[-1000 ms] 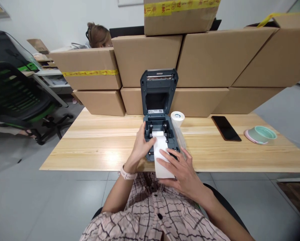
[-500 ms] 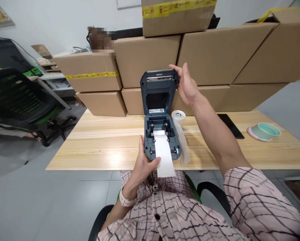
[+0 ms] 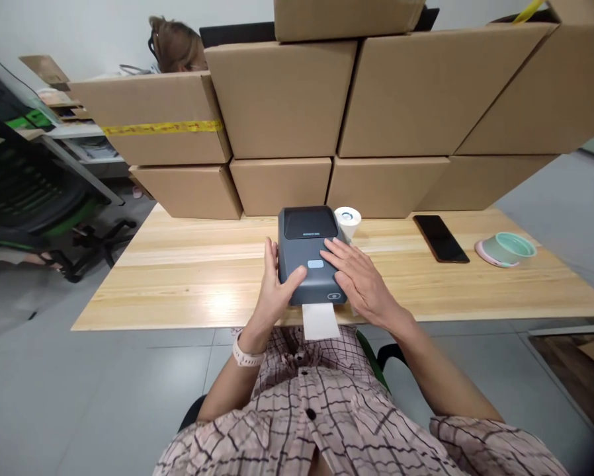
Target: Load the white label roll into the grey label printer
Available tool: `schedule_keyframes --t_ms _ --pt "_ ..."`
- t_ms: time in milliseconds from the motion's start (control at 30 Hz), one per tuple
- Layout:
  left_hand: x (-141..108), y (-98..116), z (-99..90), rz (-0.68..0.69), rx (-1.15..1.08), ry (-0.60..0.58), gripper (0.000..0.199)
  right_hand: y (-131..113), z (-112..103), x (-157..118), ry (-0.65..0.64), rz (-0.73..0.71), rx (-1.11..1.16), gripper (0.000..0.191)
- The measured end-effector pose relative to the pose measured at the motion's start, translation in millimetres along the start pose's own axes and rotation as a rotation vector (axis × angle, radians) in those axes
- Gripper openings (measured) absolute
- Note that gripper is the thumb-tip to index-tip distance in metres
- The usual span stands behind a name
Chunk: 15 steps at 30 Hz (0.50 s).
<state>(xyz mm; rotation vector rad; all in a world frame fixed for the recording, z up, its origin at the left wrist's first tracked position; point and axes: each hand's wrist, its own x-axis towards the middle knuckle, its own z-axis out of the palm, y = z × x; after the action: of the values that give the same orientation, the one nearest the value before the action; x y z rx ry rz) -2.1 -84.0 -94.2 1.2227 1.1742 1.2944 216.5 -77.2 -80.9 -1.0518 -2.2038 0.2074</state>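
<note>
A dark grey label printer (image 3: 304, 254) rests on the wooden table with its lid down. From its front edge a white paper strip (image 3: 320, 322) hangs out past the table edge. My left hand (image 3: 274, 289) lies along the printer's left side, thumb on the lid and fingers apart. On the lid's right part rests my right hand (image 3: 360, 279), its fingers spread flat. Behind the printer's right side stands a white paper roll (image 3: 347, 217), partly hidden by the printer and my right hand.
Stacked cardboard boxes (image 3: 282, 99) line the back of the table (image 3: 178, 277). To the right lie a black phone (image 3: 440, 238) and a green and pink bowl (image 3: 506, 249). A person's head (image 3: 178, 46) shows behind the boxes. An office chair (image 3: 34, 192) stands at left.
The printer's lid has swung down from upright. My right hand moved down with it onto the lid. My left thumb has gone from the paper strip to the lid. The view has shifted slightly.
</note>
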Motion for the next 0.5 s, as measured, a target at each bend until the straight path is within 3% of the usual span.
schedule_keyframes --t_ms 100,267,400,500 --pt "6.0 -1.5 5.4 -0.021 0.016 -0.017 0.11 -0.7 -0.6 1.4 -0.02 -0.013 -0.02 0.05" --pt "2.6 -0.4 6.3 0.028 0.007 -0.025 0.098 -2.2 2.6 0.3 0.024 -0.006 -0.013 0.048" --pt "-2.6 -11.4 -3.1 0.041 -0.011 -0.038 0.096 -0.5 -4.8 7.4 -0.027 0.011 -0.004 0.045" --pt "-15.2 -27.6 -15.1 0.015 0.001 -0.038 0.083 -0.3 -12.8 21.3 -0.082 0.004 -0.012 0.044"
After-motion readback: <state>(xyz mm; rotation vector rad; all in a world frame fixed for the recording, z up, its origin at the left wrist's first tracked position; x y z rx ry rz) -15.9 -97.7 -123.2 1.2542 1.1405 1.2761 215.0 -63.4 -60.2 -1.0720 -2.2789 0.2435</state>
